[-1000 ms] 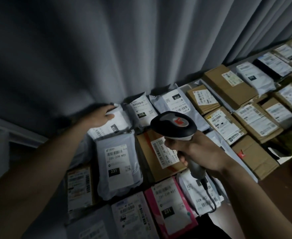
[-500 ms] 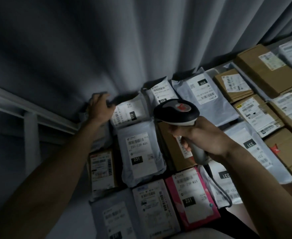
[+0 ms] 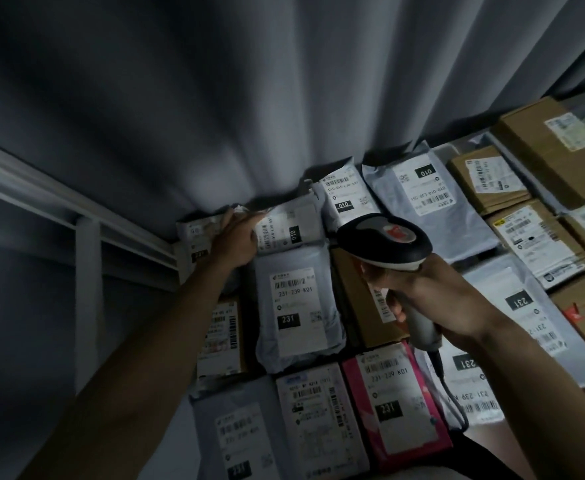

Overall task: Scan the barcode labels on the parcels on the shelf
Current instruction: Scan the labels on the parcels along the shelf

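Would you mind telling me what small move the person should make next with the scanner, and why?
Probably swing the barcode scanner, gripped by the right hand, leftward toward the back-corner parcel. The left hand rests on that parcel at the shelf's far left, while the scanner head hangs over parcels further right.

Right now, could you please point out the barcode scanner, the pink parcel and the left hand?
barcode scanner (image 3: 386, 242): head view, top of its dark head.
pink parcel (image 3: 422, 386): head view, pink right edge.
left hand (image 3: 237, 237): head view, back of the hand.

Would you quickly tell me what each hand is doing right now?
Left hand: resting on a grey parcel at the back; grip cannot be told.
Right hand: gripping the scanner.
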